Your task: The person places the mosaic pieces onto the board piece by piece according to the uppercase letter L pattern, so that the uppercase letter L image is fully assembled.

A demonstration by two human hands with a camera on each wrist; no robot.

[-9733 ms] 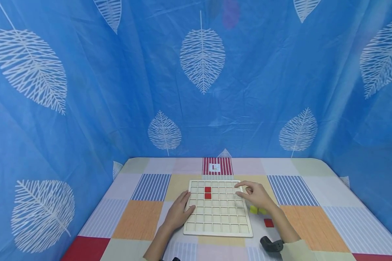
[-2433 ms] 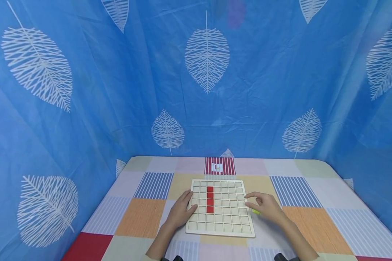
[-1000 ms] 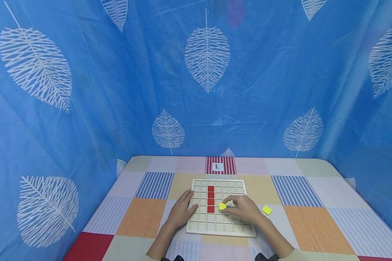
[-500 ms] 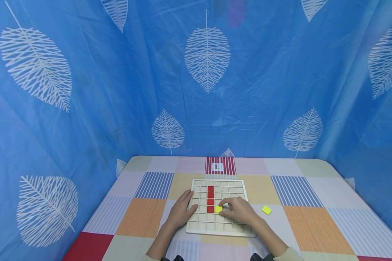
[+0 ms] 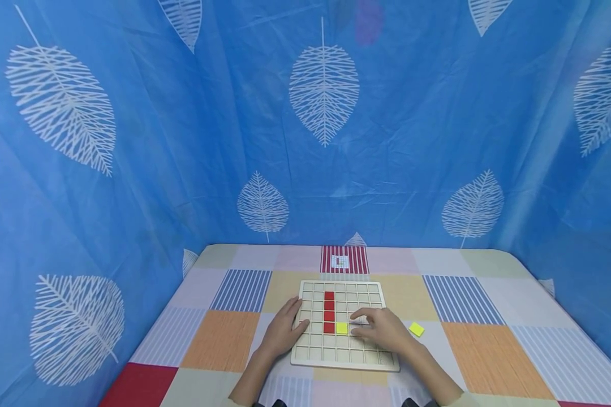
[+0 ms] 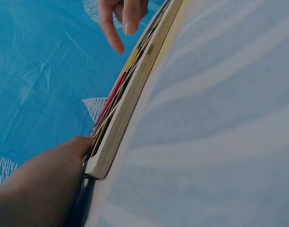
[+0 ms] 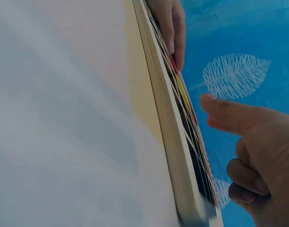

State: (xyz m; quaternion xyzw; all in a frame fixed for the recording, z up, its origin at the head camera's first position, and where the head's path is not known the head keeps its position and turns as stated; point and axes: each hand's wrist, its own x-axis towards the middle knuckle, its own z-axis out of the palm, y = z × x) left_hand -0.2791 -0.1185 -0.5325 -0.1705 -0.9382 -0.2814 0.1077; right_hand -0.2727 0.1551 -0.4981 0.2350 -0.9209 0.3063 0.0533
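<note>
A pale wooden grid board (image 5: 318,354) lies on the table, several red tiles (image 5: 329,316) in one column. Beside the lowest red tile, a yellow tile (image 5: 341,328) sits in a cell. My left hand (image 5: 281,333) rests along the board's left edge, fingers straight, thumb on the top face. Just right of the yellow tile my right hand (image 5: 379,328) hovers, thumb and index finger apart, nothing between them. In the right wrist view, the right hand (image 7: 262,151) keeps its other fingers curled in. Another yellow tile (image 5: 416,329) lies on the cloth to the right.
A small card with a printed grid pattern (image 5: 339,262) lies beyond the board. The patchwork tablecloth (image 5: 224,339) covers the table. Blue leaf-patterned curtains (image 5: 387,141) enclose the back and sides.
Red tiles were added to the column. The right hand brought a yellow tile to the cell beside the lowest red one, let go and drew slightly right. The left hand stayed at the edge.
</note>
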